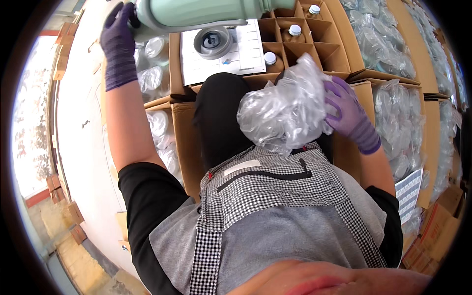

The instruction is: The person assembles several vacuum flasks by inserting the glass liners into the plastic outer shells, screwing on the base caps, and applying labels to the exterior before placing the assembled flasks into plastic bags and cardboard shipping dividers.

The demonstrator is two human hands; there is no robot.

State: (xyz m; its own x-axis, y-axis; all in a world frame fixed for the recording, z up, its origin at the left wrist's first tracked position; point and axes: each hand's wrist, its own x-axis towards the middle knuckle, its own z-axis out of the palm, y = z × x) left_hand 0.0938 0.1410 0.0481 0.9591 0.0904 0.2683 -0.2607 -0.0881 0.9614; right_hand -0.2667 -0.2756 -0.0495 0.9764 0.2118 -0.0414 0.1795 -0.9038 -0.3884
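Cartons [187, 142] (cardboard) around clear plastic [285, 105]

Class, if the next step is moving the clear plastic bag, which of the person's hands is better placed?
Probably the right hand: it is at the clear plastic bag, while the left hand holds the pale green container.

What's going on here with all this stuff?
A person in purple gloves has both hands busy. The left hand holds one end of a big pale green jug, up at the top of the picture. The right hand holds some crumpled clear plastic above the person's lap. Just past the knees, a round grey lid sits on a white sheet of paper, next to brown bottles with white caps in a cardboard box.
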